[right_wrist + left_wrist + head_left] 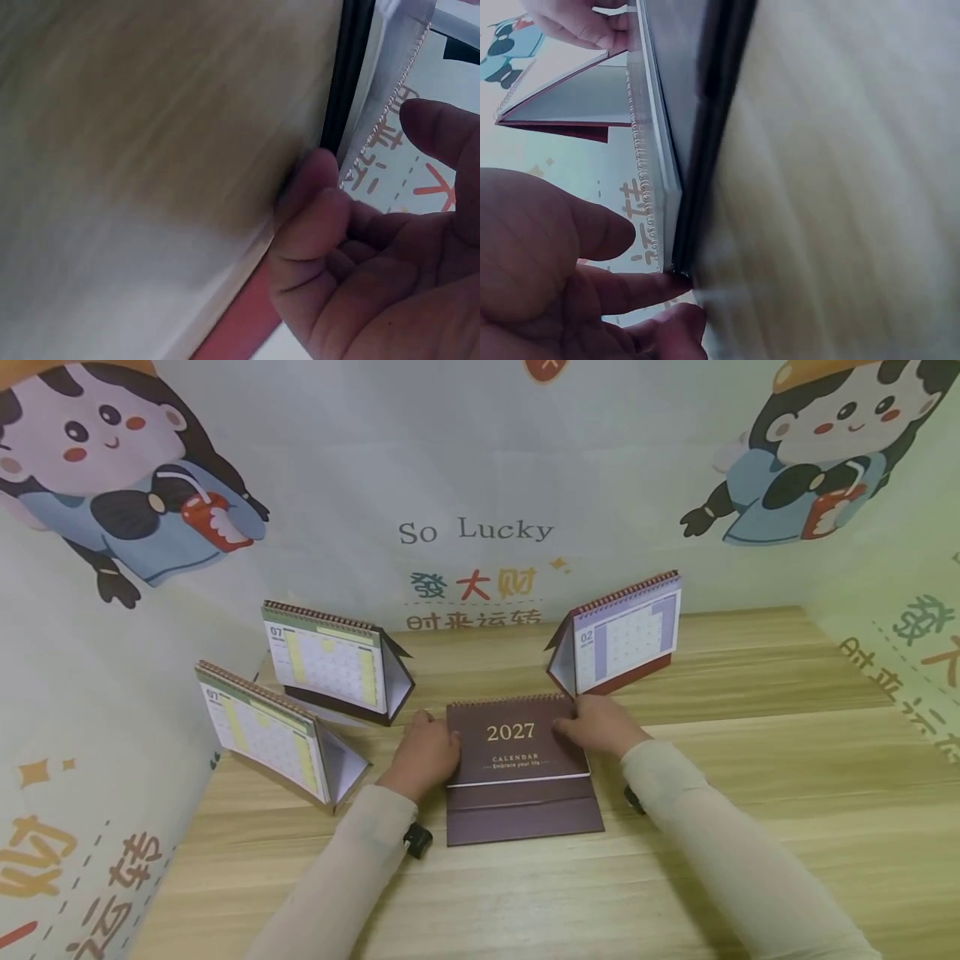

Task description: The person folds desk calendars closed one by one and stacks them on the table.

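A dark maroon 2027 desk calendar [517, 739] lies flat on the table, its spiral edge at the back and its stand flap [525, 814] spread toward the front. My left hand [423, 753] holds its left edge. In the left wrist view the fingers [641, 292] meet the calendar's corner, with the thumb on the cover side. At the right edge, near the spiral, my right hand [603, 727] holds the calendar, thumb over the cover. Its curled fingers [311, 225] are at the edge in the right wrist view; that view hides part of their contact.
Two standing desk calendars with green and yellow pages, one farther back [326, 664] and one nearer [262, 731], are on the left. A purple-page desk calendar [626, 631] with a red stand is just behind my right hand. Printed cloth [480, 460] surrounds the wooden table [750, 777].
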Action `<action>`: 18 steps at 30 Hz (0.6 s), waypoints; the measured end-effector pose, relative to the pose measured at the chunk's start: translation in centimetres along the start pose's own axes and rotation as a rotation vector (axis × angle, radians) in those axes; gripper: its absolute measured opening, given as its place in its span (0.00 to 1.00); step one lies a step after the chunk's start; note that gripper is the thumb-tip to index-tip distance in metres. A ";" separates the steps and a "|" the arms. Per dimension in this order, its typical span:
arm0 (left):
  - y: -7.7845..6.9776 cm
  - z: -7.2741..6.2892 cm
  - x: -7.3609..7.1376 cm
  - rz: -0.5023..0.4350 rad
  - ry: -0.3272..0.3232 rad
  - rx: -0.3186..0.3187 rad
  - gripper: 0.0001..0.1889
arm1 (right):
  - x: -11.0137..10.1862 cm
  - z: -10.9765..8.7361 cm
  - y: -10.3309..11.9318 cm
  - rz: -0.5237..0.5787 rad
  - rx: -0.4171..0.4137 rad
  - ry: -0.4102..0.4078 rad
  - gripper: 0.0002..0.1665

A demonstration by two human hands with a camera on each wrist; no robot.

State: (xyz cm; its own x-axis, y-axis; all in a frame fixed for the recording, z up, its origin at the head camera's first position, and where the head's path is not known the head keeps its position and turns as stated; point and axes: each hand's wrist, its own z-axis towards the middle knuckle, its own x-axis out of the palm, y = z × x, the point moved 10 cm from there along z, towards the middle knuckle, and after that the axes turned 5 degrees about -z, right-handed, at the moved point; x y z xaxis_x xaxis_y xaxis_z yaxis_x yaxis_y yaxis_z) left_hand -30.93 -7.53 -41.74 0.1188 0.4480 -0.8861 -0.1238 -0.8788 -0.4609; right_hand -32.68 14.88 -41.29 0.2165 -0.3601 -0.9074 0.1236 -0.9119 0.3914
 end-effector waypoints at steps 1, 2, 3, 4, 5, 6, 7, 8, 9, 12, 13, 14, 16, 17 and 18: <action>0.0 0.0 -0.1 -0.011 0.002 -0.002 0.20 | 0.1 0.0 0.1 0.009 -0.001 0.006 0.19; 0.1 -0.1 -0.2 -0.022 0.005 -0.006 0.20 | 0.1 0.1 0.2 0.015 -0.001 0.012 0.19; 0.1 -0.1 -0.2 -0.033 0.009 -0.009 0.20 | 0.3 0.1 0.2 0.029 -0.001 0.020 0.19; 0.1 -0.1 -0.2 -0.048 0.013 -0.011 0.19 | 0.4 0.1 0.1 0.048 0.002 0.026 0.19; 0.1 -0.1 -0.3 -0.065 0.018 -0.013 0.19 | 0.5 0.1 0.0 0.073 0.006 0.033 0.19; 0.2 -0.2 -0.3 -0.089 0.020 -0.018 0.19 | 0.7 0.0 -0.1 0.105 0.015 0.043 0.19; 0.2 -0.2 -0.3 -0.114 0.018 -0.022 0.18 | 0.8 0.0 -0.2 0.141 0.024 0.047 0.20; 0.3 -0.3 -0.4 -0.142 0.017 -0.028 0.18 | 0.8 -0.1 -0.4 0.179 0.035 0.048 0.20; 0.4 -0.3 -0.5 -0.174 0.010 -0.030 0.17 | 0.8 -0.1 -0.4 0.217 0.040 0.046 0.20; 0.8 -0.5 -0.9 -0.296 -0.017 -0.044 0.18 | 0.6 -0.4 -0.3 0.313 0.049 0.032 0.22; 0.9 -0.7 -1.0 -0.330 -0.026 -0.048 0.19 | 0.5 -0.5 -0.3 0.329 0.049 0.023 0.24; 1.0 -0.8 -1.1 -0.361 -0.030 -0.054 0.20 | 0.4 -0.5 -0.1 0.339 0.046 0.013 0.25; 1.1 -1.0 -1.4 -0.391 -0.046 -0.061 0.21 | 0.1 -0.7 0.2 0.351 0.034 -0.002 0.29; 1.0 -1.2 -1.6 -0.391 -0.056 -0.057 0.21 | -0.1 -0.9 0.3 0.350 0.025 -0.012 0.31; 1.0 -1.3 -1.9 -0.388 -0.068 -0.049 0.21 | -0.4 -1.0 0.5 0.351 0.016 -0.026 0.32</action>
State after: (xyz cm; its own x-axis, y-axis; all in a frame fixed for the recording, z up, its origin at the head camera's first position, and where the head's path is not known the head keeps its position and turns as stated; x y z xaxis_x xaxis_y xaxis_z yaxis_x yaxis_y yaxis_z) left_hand -30.03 -9.44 -40.42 0.0816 0.7566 -0.6488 -0.0355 -0.6484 -0.7605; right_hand -31.75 14.78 -40.64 0.2182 -0.6568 -0.7218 0.0303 -0.7347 0.6777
